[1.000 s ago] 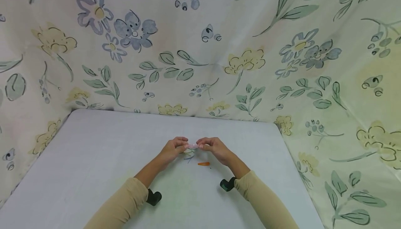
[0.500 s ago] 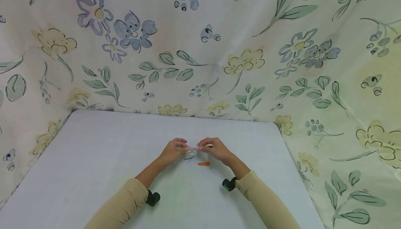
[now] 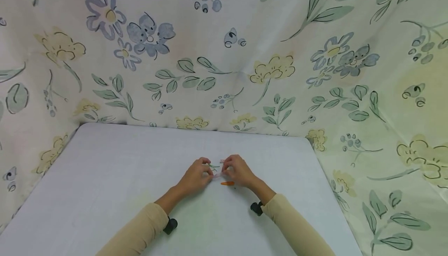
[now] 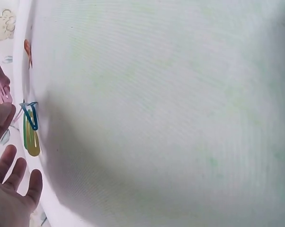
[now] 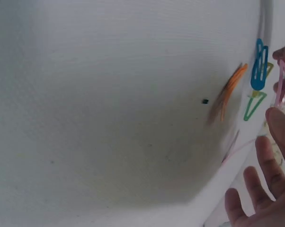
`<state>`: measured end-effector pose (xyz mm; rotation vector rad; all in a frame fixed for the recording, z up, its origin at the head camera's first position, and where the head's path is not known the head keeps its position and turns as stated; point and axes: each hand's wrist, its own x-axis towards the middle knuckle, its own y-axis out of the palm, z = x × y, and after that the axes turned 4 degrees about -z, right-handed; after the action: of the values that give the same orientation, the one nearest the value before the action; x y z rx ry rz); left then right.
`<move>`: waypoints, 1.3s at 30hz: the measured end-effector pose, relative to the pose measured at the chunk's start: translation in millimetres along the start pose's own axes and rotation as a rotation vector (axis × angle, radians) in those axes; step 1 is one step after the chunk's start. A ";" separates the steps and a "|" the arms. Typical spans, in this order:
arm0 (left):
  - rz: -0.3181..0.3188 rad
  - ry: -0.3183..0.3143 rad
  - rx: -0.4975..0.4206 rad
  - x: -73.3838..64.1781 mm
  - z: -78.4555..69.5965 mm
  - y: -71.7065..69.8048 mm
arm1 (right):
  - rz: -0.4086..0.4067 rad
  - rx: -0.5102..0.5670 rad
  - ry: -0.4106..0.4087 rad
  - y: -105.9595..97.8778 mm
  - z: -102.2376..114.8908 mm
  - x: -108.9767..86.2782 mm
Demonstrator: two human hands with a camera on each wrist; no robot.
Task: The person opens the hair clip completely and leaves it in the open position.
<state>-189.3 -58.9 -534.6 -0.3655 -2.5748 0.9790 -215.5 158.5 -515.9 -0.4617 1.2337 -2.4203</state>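
Between my two hands is a pink snap hair clip, a little above the white table. My left hand pinches one end with thumb and forefinger, while my right hand pinches the other. In the right wrist view the pink clip's slotted frame shows, with the lower fingers of the right hand spread away from it. Close to the hands lie a blue hair clip, a green hair clip and a yellow hair clip, overlapping. An orange hair clip lies nearer the body.
A small pinkish piece lies beyond the right fingers, its kind unclear. One tiny dark speck sits beside the orange clip. The white table ends at a floral cloth behind it.
Both hands have come nearer the body with the pink hair clip, and their fingers have curled more. The clips behind it show more now. The orange clip has not moved.
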 end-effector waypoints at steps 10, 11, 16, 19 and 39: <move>0.013 0.083 0.093 -1.6 -0.2 1.6 | -0.037 -0.093 -0.034 6.9 -2.5 -3.6; 0.017 0.080 0.097 -1.8 0.0 1.6 | -0.044 -0.101 -0.044 7.1 -2.5 -3.8; 0.029 0.051 0.100 -3.3 2.0 2.0 | -0.061 -0.136 -0.083 9.0 -3.5 -5.5; 0.036 0.044 0.089 -3.6 3.2 2.1 | -0.056 -0.141 -0.092 10.0 -4.2 -6.4; 0.005 0.030 0.005 -4.6 2.6 3.1 | -0.029 -0.143 -0.097 10.8 -7.6 -9.3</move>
<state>-185.9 -59.8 -539.6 -0.3820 -2.5452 0.9741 -208.9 162.4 -530.2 -0.6350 1.3717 -2.3129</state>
